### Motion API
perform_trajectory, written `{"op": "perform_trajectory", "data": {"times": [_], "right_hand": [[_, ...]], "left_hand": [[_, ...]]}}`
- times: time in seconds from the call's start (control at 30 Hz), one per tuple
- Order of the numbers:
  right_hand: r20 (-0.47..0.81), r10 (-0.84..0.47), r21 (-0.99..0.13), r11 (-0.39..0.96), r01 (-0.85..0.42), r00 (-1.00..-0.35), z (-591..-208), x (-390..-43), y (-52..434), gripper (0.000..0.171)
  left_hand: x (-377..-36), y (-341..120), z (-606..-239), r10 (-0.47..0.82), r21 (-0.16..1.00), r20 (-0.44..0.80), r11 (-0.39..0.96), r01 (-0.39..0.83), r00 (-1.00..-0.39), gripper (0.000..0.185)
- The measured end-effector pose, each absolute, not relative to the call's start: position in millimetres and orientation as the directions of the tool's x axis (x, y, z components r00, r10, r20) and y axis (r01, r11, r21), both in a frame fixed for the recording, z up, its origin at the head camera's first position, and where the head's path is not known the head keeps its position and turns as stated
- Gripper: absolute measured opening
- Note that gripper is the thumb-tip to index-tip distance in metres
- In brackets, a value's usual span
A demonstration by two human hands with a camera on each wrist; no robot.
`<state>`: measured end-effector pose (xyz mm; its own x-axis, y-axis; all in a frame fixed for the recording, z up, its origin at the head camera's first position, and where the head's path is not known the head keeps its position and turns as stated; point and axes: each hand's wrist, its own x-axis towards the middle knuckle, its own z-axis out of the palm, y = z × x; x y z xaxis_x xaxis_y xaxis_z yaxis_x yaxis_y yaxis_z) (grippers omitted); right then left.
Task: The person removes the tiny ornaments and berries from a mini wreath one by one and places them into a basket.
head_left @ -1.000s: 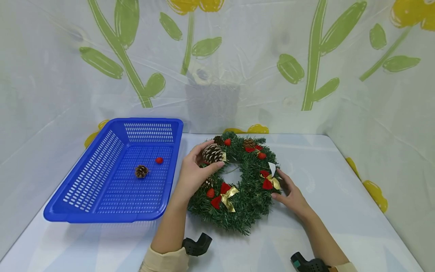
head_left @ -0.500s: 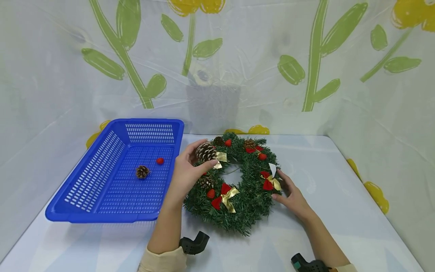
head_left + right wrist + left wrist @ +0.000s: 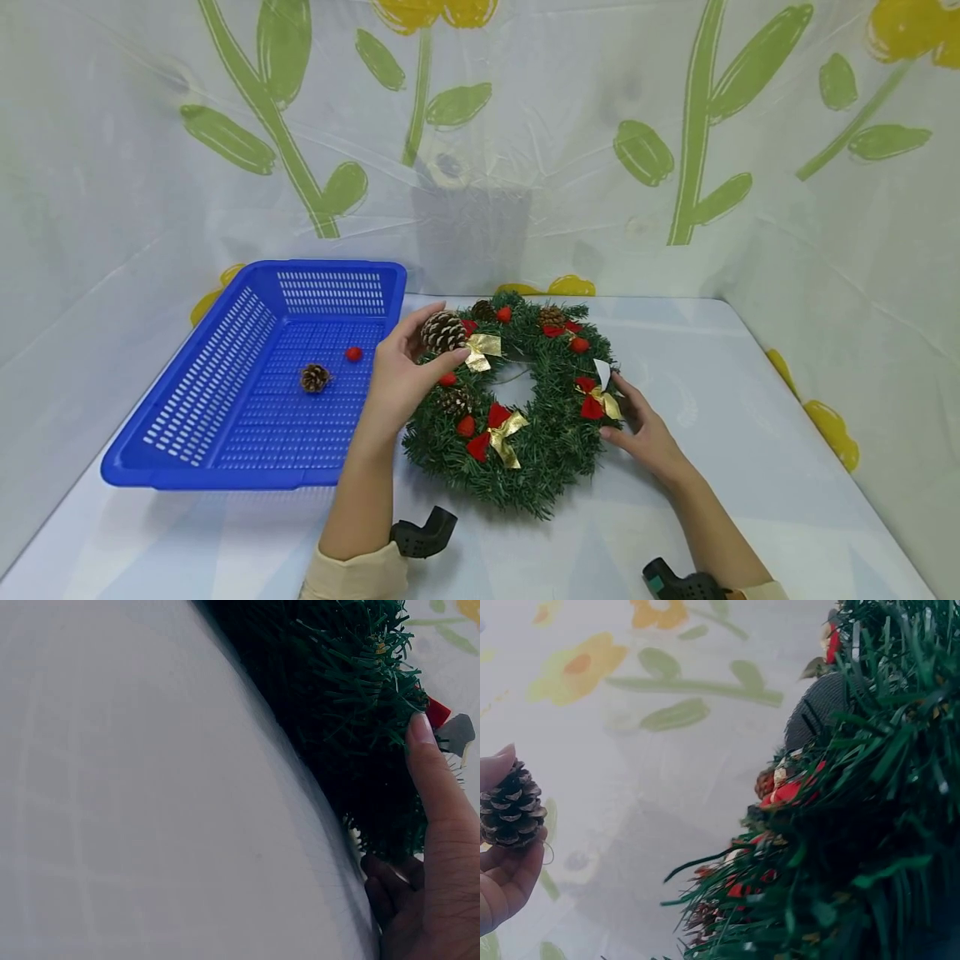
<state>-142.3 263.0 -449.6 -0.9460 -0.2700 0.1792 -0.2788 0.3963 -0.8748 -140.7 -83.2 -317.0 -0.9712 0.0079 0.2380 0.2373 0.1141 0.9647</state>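
Observation:
My left hand (image 3: 401, 375) holds a large white-tipped pine cone (image 3: 444, 332) between thumb and fingers, above the upper left of the green wreath (image 3: 558, 442). In the left wrist view the pine cone (image 3: 511, 806) appears apart from the wreath, with a thin wire loop (image 3: 549, 853) beside it. The wreath lies on the table and bears red-and-gold bows (image 3: 498, 433), small pine cones and red berries. At its right edge, my right hand (image 3: 648, 437) grips the greenery, near a bow (image 3: 596, 400) and a white tag (image 3: 602, 372). The right wrist view shows the thumb (image 3: 439, 772) against the branches.
A blue perforated basket (image 3: 225, 477) stands left of the wreath, close to my left forearm. Inside it lie a small pine cone (image 3: 315, 378) and a red berry (image 3: 354, 354). A flower-printed sheet (image 3: 555, 167) closes off the back and sides of the white table (image 3: 750, 417).
My left hand has moved left and slightly up with the pine cone, uncovering a gold bow on the wreath. The right hand has stayed in place.

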Motion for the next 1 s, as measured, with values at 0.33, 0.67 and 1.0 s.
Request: {"op": "perform_trajectory", "data": {"times": [0.33,0.67,1.0], "right_hand": [[0.183,-0.273,-0.874,0.395,-0.283,-0.945,-449,-143,263,0.082],[0.175,-0.273,-0.881,0.385,-0.274,-0.946,-450,-143,263,0.082],[0.181,-0.269,-0.870,0.405,-0.281,-0.946,-451,-144,264,0.082]], "left_hand": [[-141,-94,-315,-0.025,0.966,0.236,0.112,0.232,-0.971,0.062],[-135,-102,-311,-0.057,0.963,0.249,0.119,0.241,-0.967,0.061],[-130,-112,-306,-0.093,0.949,0.295,0.147,0.280,-0.951,0.061]]}}
